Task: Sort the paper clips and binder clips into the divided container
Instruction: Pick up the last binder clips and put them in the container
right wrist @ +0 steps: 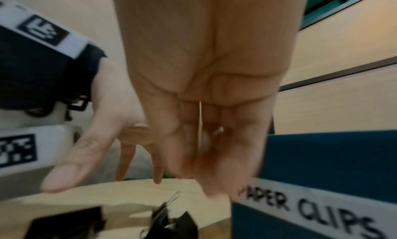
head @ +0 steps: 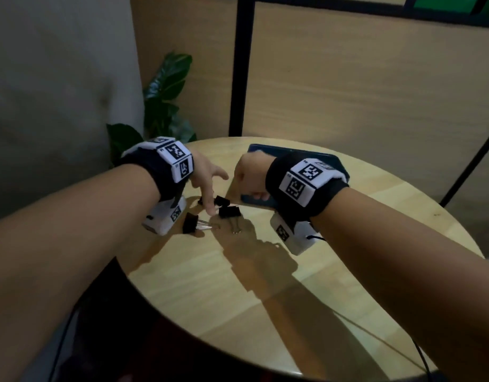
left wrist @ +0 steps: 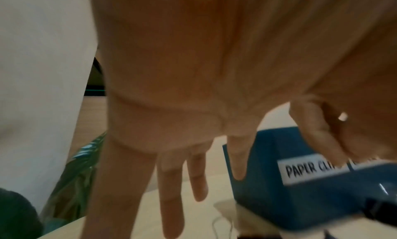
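Three black binder clips (head: 229, 211) (right wrist: 169, 224) lie on the round wooden table, just left of the blue divided container (head: 265, 150) (left wrist: 268, 174) (right wrist: 322, 157). Its near wall carries a "PAPER CLIPS" label (right wrist: 311, 212) (left wrist: 311, 168). My left hand (head: 210, 199) (left wrist: 182, 183) (right wrist: 96, 149) reaches down with straight fingers, its index fingertip on the table between the clips. At the container's near left corner, by that label, my right hand (head: 251, 180) (right wrist: 210, 157) (left wrist: 318, 132) hovers with its fingers bunched. A small bright glint between them looks like a paper clip.
The table (head: 265, 285) ends in a curved edge close to me on the left. A leafy plant (head: 166, 100) stands behind it against a wooden wall panel. A thin wire loop (head: 235, 231) lies near the binder clips, and a black cable (head: 419, 354) hangs at the right.
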Action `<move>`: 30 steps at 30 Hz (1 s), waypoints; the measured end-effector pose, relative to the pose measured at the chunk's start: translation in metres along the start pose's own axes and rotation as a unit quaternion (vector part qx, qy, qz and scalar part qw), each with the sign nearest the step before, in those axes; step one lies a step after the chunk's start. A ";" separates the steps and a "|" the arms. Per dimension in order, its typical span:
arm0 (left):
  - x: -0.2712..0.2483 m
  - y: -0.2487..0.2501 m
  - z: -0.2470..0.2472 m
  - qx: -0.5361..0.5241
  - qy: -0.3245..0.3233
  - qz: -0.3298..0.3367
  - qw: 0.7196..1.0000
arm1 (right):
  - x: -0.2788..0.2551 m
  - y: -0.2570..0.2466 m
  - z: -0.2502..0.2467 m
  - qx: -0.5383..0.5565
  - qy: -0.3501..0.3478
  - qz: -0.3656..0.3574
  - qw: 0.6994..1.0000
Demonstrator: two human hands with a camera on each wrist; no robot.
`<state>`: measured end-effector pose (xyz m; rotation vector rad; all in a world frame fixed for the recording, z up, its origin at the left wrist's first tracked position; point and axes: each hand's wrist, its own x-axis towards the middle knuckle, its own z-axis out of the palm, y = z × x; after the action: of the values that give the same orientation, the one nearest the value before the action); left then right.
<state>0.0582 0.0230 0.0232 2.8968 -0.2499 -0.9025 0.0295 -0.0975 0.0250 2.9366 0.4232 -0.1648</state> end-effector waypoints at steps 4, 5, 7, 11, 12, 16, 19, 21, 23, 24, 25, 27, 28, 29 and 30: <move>0.006 -0.006 0.024 0.122 -0.009 -0.024 0.992 | 0.020 -0.024 0.020 -0.051 -0.134 -0.053 0.988; 0.010 -0.008 0.029 0.130 -0.002 -0.030 0.991 | 0.026 -0.025 0.025 -0.027 -0.158 -0.061 0.985; 0.013 -0.012 0.034 0.132 0.015 -0.036 0.990 | 0.029 -0.027 0.030 -0.020 -0.172 -0.085 0.981; 0.015 -0.018 0.037 0.067 0.041 -0.025 0.997 | 0.032 -0.029 0.035 -0.023 -0.142 -0.099 0.985; 0.014 -0.019 0.037 0.059 0.054 -0.022 0.997 | 0.033 -0.028 0.036 -0.025 -0.129 -0.096 0.987; 0.011 -0.021 0.037 0.054 0.090 -0.010 0.994 | 0.030 -0.024 0.038 -0.005 -0.131 -0.071 0.989; 0.009 -0.021 0.037 0.056 0.093 -0.004 0.994 | 0.024 -0.022 0.038 0.021 -0.142 -0.063 0.988; 0.008 -0.021 0.038 0.052 0.098 0.001 0.994 | 0.017 -0.024 0.035 0.024 -0.149 -0.063 0.987; 0.006 -0.020 0.039 0.052 0.106 0.004 0.993 | 0.011 -0.025 0.036 0.009 -0.161 -0.058 0.985; 0.003 -0.019 0.040 0.053 0.107 0.003 0.993 | 0.006 -0.025 0.037 -0.007 -0.162 -0.055 0.985; 0.001 -0.017 0.041 0.054 0.107 0.001 0.993 | 0.002 -0.024 0.037 -0.021 -0.155 -0.052 0.986; -0.002 -0.014 0.043 0.045 0.105 0.000 0.993 | -0.006 -0.021 0.038 -0.027 -0.135 -0.042 0.990; -0.004 -0.012 0.045 0.036 0.104 0.001 0.994 | -0.011 -0.020 0.037 -0.008 -0.132 -0.036 0.991; -0.005 -0.011 0.046 0.024 0.105 0.003 0.994 | -0.015 -0.019 0.036 0.017 -0.133 -0.035 0.990; -0.006 -0.009 0.048 0.012 0.109 0.005 0.994 | -0.020 -0.019 0.035 0.042 -0.137 -0.035 0.989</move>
<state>0.0271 0.0309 -0.0145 2.9806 -0.2593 -0.5788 0.0015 -0.0912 -0.0092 2.9213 0.4871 -0.6005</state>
